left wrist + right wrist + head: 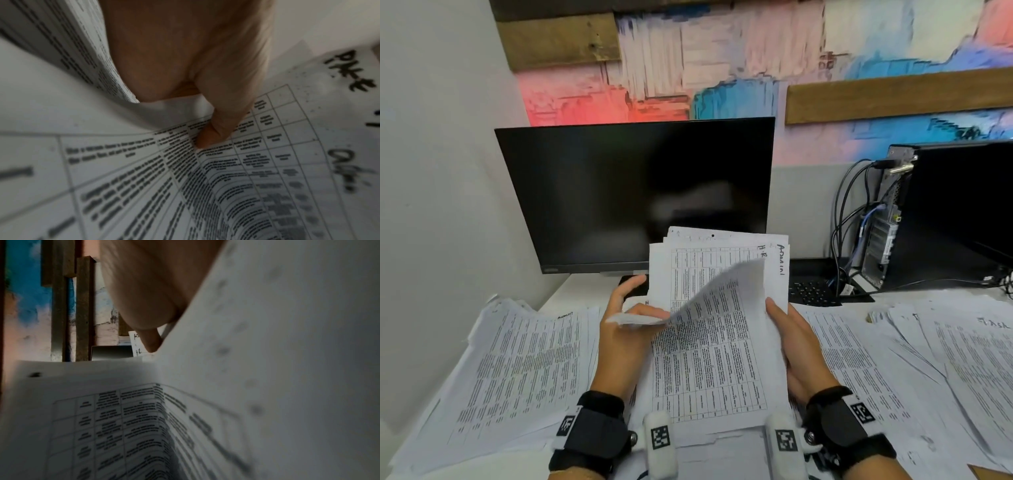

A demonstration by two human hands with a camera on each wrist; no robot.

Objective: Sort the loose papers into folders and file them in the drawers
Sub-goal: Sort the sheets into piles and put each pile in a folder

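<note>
A person sat at a white surface (582,287) covered in printed sheets, holding a stack of loose papers (722,342) upright in both hands in front of a dark monitor (633,192). The step in hand looked like sorting: leafing through the stack to read each sheet's handwritten label. The left hand (625,337) pinched the top sheet (709,294) between thumb and fingers and peeled it over toward the left, so it curled. The right hand (796,346) gripped the stack's right edge, thumb in front, fingers closed behind.

The sheets were white, printed with dense tables; handwritten headings showed at the top right corner, too small to read surely. More paper piles (517,363) lay left and right on the surface.

Next, the peeled sheet would probably need laying on the matching pile. No folders or drawers were in view.
</note>
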